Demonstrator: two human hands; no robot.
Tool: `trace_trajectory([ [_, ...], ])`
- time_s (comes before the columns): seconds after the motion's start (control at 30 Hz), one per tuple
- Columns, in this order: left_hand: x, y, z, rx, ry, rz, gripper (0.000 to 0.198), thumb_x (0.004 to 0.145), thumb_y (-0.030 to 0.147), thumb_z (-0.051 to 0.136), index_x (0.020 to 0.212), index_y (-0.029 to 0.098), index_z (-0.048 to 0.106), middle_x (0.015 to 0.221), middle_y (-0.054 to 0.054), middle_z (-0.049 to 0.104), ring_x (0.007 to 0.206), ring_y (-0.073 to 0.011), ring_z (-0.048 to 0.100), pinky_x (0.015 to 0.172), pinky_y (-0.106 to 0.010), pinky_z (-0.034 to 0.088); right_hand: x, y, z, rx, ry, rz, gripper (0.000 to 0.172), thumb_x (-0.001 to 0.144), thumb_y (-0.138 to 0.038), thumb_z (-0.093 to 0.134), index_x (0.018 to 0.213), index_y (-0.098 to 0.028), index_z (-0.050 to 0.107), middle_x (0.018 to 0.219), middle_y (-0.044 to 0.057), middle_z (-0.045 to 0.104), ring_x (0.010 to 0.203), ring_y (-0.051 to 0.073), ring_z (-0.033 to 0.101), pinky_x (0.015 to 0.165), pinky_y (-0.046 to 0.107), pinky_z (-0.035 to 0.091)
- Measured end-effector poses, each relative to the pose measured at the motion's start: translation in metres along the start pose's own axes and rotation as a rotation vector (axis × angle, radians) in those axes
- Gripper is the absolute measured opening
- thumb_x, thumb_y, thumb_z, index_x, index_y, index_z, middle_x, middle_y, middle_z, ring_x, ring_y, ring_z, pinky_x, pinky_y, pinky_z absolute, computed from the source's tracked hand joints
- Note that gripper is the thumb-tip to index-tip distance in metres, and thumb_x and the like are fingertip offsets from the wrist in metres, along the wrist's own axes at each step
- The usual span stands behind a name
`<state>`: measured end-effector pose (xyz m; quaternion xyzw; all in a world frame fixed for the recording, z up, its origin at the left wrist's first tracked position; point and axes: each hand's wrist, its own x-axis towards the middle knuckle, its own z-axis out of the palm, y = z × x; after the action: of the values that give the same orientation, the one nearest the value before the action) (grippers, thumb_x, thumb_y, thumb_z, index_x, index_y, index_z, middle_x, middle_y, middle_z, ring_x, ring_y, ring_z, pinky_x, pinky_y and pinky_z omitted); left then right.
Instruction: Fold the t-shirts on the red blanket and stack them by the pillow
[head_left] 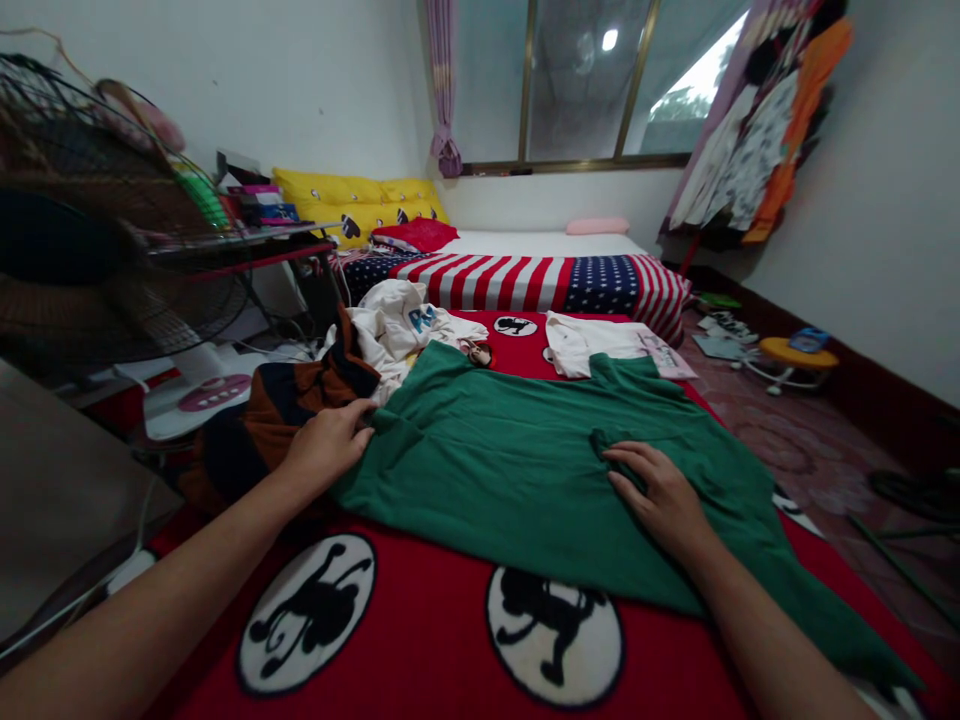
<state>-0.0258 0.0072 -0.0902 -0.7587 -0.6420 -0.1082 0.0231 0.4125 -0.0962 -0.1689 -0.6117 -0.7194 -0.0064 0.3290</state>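
Observation:
A green garment [517, 470] lies spread flat across a red blanket [420, 640] printed with black-and-white round figures. My left hand [326, 445] grips the garment's left edge, fingers curled round the cloth. My right hand [660, 495] rests on the garment's right half, fingers bent and pinching a small fold. A brown, orange and dark striped garment [281, 410] is bunched just left of my left hand.
White clothes [401, 325] are heaped behind the green garment, and a folded white piece [592, 345] lies at the back right. A stars-and-stripes cover [540, 280] and yellow pillows [360, 200] lie farther back. A standing fan [97, 250] is at the left. Clothes [757, 130] hang at the right above a tiled floor.

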Motion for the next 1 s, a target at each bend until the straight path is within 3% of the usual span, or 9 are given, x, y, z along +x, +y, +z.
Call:
trace_trajectory([
  [0.07, -0.002, 0.008, -0.004, 0.074, 0.099, 0.039, 0.042, 0.086, 0.030, 0.048, 0.126, 0.023, 0.057, 0.112, -0.008, 0.067, 0.095, -0.0285, 0.065, 0.075, -0.036, 0.051, 0.000, 0.000, 0.000, 0.001, 0.003, -0.004, 0.027, 0.089, -0.037, 0.052, 0.107, -0.021, 0.066, 0.114, 0.009, 0.063, 0.105, 0.025, 0.058, 0.094, 0.044, 0.046],
  [0.17, 0.000, 0.018, -0.005, 0.068, 0.223, 0.240, 0.036, 0.089, 0.029, 0.047, 0.120, 0.019, 0.061, 0.119, -0.010, 0.062, 0.108, -0.0272, 0.058, 0.084, -0.037, 0.050, 0.001, -0.001, 0.000, -0.003, 0.004, -0.007, 0.027, 0.089, -0.036, 0.053, 0.107, -0.021, 0.066, 0.113, 0.008, 0.063, 0.105, 0.025, 0.058, 0.094, 0.043, 0.046],
  [0.27, 0.010, 0.021, 0.000, 0.013, 0.177, 0.469, 0.026, 0.088, 0.028, 0.052, 0.108, 0.019, 0.067, 0.114, -0.008, 0.063, 0.109, -0.0244, 0.055, 0.092, -0.036, 0.046, 0.000, 0.000, 0.001, -0.016, -0.004, -0.010, 0.026, 0.090, -0.035, 0.052, 0.107, -0.021, 0.066, 0.114, 0.009, 0.063, 0.106, 0.025, 0.057, 0.094, 0.043, 0.046],
  [0.33, 0.018, 0.020, 0.004, 0.035, 0.106, 0.548, 0.019, 0.086, 0.025, 0.058, 0.099, 0.020, 0.071, 0.106, -0.007, 0.065, 0.104, -0.0236, 0.055, 0.090, -0.036, 0.045, -0.001, -0.001, 0.000, -0.022, -0.004, -0.021, 0.027, 0.090, -0.034, 0.052, 0.108, -0.020, 0.065, 0.114, 0.009, 0.062, 0.106, 0.025, 0.057, 0.094, 0.043, 0.046],
  [0.53, 0.030, 0.015, 0.007, 0.162, -0.009, 0.556, 0.013, 0.081, 0.022, 0.067, 0.092, 0.023, 0.073, 0.092, -0.006, 0.064, 0.095, -0.0224, 0.056, 0.080, -0.034, 0.042, 0.004, -0.022, -0.012, -0.087, 0.049, -0.099, 0.028, 0.090, -0.032, 0.055, 0.113, -0.019, 0.062, 0.119, 0.010, 0.062, 0.111, 0.025, 0.055, 0.096, 0.042, 0.044],
  [0.67, 0.031, 0.018, 0.004, 0.211, -0.031, 0.573, 0.008, 0.081, 0.022, 0.067, 0.087, 0.024, 0.073, 0.088, -0.005, 0.063, 0.091, -0.0224, 0.056, 0.076, -0.034, 0.040, 0.019, -0.051, -0.010, -0.093, -0.145, -0.190, 0.025, 0.090, -0.024, 0.054, 0.114, -0.020, 0.061, 0.117, 0.008, 0.064, 0.107, 0.022, 0.058, 0.093, 0.037, 0.044],
  [0.77, 0.033, 0.021, 0.004, 0.187, -0.010, 0.617, 0.008, 0.083, 0.021, 0.064, 0.086, 0.023, 0.071, 0.091, -0.004, 0.065, 0.092, -0.0218, 0.057, 0.076, -0.033, 0.039, 0.031, -0.066, 0.003, -0.180, -0.234, -0.166, 0.030, 0.089, -0.021, 0.055, 0.118, -0.018, 0.059, 0.112, 0.009, 0.065, 0.102, 0.023, 0.060, 0.087, 0.036, 0.044],
  [0.9, 0.035, 0.023, 0.005, 0.206, 0.053, 0.624, 0.009, 0.085, 0.021, 0.061, 0.088, 0.022, 0.069, 0.088, -0.004, 0.066, 0.089, -0.0223, 0.058, 0.076, -0.034, 0.041, 0.038, -0.068, 0.019, -0.304, -0.219, -0.087, 0.011, 0.089, -0.024, 0.057, 0.093, -0.019, 0.066, 0.091, 0.007, 0.066, 0.087, 0.023, 0.060, 0.077, 0.034, 0.041],
  [1.0, 0.035, 0.024, 0.006, 0.268, 0.068, 0.617, 0.009, 0.083, 0.020, 0.063, 0.088, 0.020, 0.069, 0.087, -0.006, 0.066, 0.089, -0.0248, 0.059, 0.075, -0.037, 0.043, 0.035, -0.063, 0.023, -0.270, -0.153, -0.059, 0.013, 0.090, -0.024, 0.055, 0.082, -0.020, 0.063, 0.084, 0.004, 0.065, 0.081, 0.020, 0.060, 0.074, 0.032, 0.038],
])
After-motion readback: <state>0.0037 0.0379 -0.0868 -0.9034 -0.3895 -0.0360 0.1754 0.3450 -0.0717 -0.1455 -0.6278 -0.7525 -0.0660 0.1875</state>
